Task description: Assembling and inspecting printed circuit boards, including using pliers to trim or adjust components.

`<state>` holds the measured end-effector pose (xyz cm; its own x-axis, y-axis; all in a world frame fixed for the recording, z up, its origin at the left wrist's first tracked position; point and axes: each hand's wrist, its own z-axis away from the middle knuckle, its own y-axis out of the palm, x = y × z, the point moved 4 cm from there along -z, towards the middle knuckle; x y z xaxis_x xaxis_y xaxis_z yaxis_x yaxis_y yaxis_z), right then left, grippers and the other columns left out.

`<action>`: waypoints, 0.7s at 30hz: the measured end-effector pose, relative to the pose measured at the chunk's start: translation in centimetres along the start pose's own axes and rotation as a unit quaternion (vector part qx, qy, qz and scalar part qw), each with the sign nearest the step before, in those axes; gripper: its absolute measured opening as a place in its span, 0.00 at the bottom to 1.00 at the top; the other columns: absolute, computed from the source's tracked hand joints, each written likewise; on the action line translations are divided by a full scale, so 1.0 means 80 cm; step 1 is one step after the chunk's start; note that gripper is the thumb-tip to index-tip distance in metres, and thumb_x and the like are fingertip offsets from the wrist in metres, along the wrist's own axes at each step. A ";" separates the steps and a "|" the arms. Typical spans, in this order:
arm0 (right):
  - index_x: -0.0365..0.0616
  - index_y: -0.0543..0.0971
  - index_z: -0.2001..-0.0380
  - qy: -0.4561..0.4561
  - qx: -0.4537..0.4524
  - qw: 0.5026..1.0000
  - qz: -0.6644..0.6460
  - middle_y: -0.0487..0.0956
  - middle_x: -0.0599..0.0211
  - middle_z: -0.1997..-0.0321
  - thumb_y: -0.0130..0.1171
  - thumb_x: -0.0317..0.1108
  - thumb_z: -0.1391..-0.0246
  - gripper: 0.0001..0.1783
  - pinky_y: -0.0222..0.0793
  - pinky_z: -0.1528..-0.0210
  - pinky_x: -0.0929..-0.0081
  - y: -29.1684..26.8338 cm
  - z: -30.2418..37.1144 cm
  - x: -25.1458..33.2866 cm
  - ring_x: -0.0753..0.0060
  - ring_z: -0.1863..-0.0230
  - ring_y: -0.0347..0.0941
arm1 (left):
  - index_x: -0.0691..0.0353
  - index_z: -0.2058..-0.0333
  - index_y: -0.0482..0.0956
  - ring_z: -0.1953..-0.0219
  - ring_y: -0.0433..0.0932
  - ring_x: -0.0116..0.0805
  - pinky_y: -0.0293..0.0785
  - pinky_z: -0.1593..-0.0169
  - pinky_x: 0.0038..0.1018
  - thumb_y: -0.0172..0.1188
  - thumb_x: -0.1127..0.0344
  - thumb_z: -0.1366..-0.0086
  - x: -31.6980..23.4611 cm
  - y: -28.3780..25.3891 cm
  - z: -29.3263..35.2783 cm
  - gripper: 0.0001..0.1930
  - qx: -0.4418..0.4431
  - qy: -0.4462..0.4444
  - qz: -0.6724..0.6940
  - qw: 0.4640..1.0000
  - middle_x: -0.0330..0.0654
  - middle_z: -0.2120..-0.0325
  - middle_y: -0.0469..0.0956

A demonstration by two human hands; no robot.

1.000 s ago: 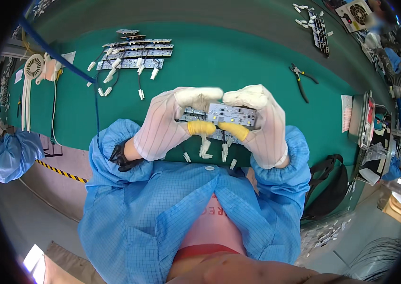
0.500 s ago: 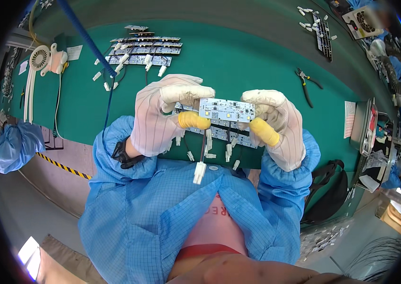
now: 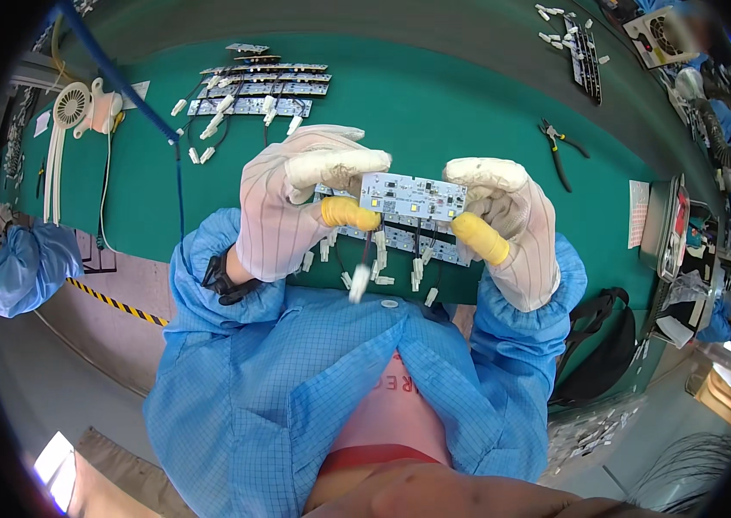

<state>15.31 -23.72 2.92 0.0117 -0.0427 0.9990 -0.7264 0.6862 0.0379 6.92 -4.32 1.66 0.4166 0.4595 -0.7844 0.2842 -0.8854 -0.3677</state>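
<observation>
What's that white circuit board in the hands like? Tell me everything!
The white circuit board is a flat rectangle with small dark parts and three yellow squares along its lower edge. It faces the camera above other boards, ends pinched by the left hand and right hand. A cable with a blurred white connector hangs below.
</observation>
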 end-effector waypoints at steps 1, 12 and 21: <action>0.34 0.70 0.53 0.000 -0.002 1.000 0.000 0.74 0.66 0.73 0.67 0.34 0.52 0.26 0.59 0.78 0.86 0.000 0.000 -0.001 0.85 0.79 0.66 | 0.64 0.62 0.80 0.61 0.78 0.38 0.69 0.47 0.42 0.64 0.50 0.49 -0.003 -0.001 0.000 0.23 -0.003 0.007 -0.020 1.000 0.45 0.67 0.81; 0.42 0.74 0.56 -0.032 0.015 0.997 0.063 0.79 0.66 0.61 0.70 0.32 0.59 0.25 0.70 0.65 0.80 0.004 -0.006 0.002 0.74 0.66 0.75 | 0.67 0.61 0.78 0.63 0.78 0.40 0.68 0.48 0.44 0.63 0.53 0.47 0.004 -0.002 0.004 0.23 -0.049 0.025 -0.016 0.998 0.49 0.69 0.81; 0.34 0.71 0.52 -0.026 0.026 0.998 0.049 0.75 0.67 0.71 0.65 0.23 0.55 0.25 0.63 0.71 0.84 0.003 -0.002 0.005 0.83 0.77 0.68 | 0.66 0.60 0.77 0.63 0.79 0.41 0.67 0.47 0.47 0.62 0.50 0.47 0.000 0.000 0.002 0.25 -0.032 0.080 -0.014 0.996 0.49 0.68 0.81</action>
<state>15.27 -23.48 3.37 -0.0953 -0.0163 0.9953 -0.7577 0.6497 -0.0619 6.75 -4.33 1.55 0.5391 0.4934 -0.6826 0.3503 -0.8684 -0.3510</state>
